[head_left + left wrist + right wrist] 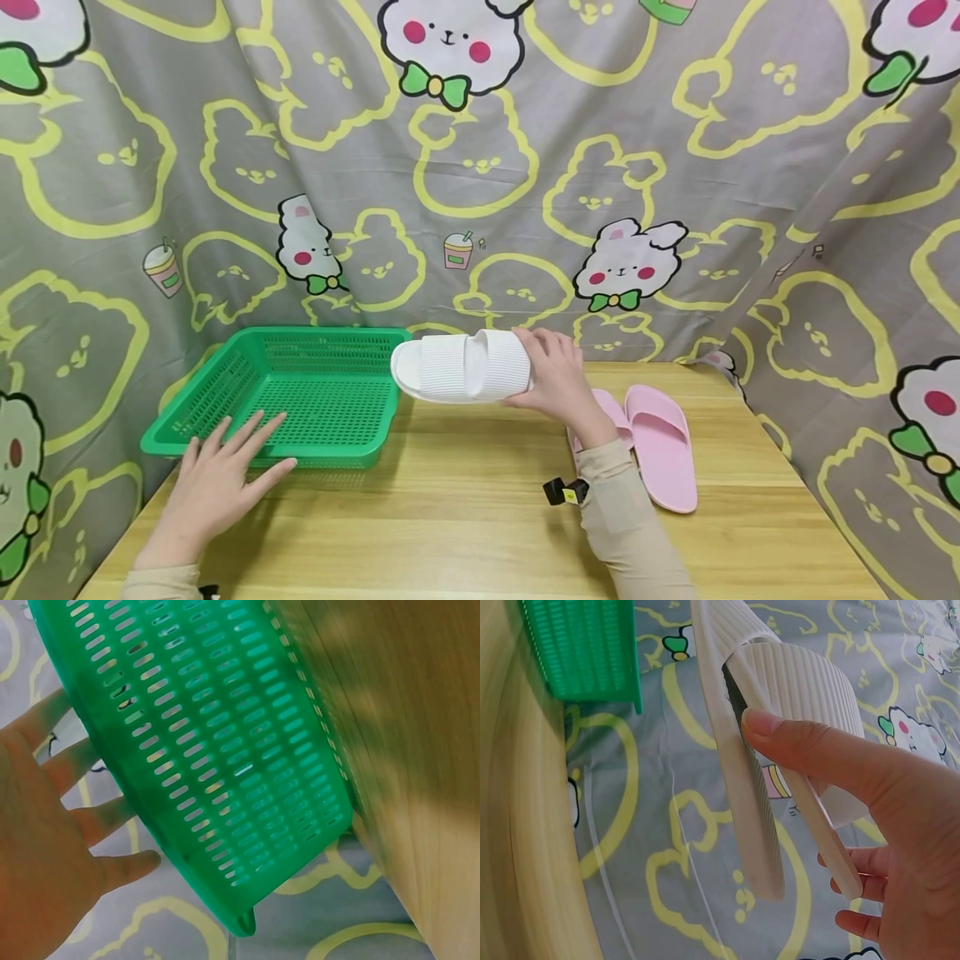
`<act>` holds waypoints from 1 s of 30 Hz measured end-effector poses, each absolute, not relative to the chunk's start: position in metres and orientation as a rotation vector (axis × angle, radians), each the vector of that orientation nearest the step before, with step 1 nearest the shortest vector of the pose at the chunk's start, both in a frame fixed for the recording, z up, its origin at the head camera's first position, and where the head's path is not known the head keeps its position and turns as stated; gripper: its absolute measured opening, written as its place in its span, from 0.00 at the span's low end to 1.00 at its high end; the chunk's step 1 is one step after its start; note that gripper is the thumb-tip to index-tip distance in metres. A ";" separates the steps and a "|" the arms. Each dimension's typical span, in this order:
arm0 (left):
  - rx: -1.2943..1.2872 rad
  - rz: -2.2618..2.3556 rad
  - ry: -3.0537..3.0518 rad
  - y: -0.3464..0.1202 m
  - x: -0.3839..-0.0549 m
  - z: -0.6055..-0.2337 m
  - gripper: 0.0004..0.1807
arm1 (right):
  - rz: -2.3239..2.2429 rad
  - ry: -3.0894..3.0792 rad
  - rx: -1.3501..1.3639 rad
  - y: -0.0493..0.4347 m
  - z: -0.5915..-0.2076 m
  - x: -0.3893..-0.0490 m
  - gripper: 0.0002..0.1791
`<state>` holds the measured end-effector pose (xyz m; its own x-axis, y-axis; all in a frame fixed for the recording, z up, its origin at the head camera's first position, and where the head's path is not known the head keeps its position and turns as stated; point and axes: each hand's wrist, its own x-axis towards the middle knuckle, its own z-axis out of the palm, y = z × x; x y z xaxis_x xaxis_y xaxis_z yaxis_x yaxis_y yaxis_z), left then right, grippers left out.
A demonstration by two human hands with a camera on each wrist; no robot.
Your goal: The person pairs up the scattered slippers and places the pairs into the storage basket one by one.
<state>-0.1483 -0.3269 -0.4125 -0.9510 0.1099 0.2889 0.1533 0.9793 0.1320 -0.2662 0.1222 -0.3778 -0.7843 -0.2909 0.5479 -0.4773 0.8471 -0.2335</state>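
Observation:
My right hand (557, 377) grips a pair of white slippers (442, 367) by one end, holding them level above the table. In the right wrist view, the thumb lies over the ribbed strap side of the white slippers (799, 682), and two soles show, apart at the near end. A green plastic basket (330, 457) with slotted walls stands at the left. My left hand (213, 492) is spread at its front left rim. Seen from the left wrist, the fingers lie straight along the basket's rim; whether they all touch it I cannot tell.
A pair of pink slippers (667, 458) lies on the wooden table (450, 517) at the right, partly behind my right forearm. A patterned grey curtain (495, 200) hangs behind the table and along both sides.

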 end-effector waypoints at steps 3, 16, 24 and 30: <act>-0.185 -0.220 -2.860 -0.327 -0.149 -0.416 0.39 | 0.491 -2.509 0.570 0.117 -0.376 -0.266 0.60; -0.154 -0.243 -2.901 -0.326 -0.151 -0.426 0.38 | 0.487 -2.512 0.574 0.100 -0.372 -0.268 0.59; -0.154 -0.277 -2.894 -0.325 -0.150 -0.428 0.37 | 0.501 -2.532 0.549 0.086 -0.368 -0.268 0.60; -0.149 -0.296 -2.898 -0.324 -0.150 -0.427 0.36 | 0.518 -2.558 0.515 0.074 -0.367 -0.271 0.61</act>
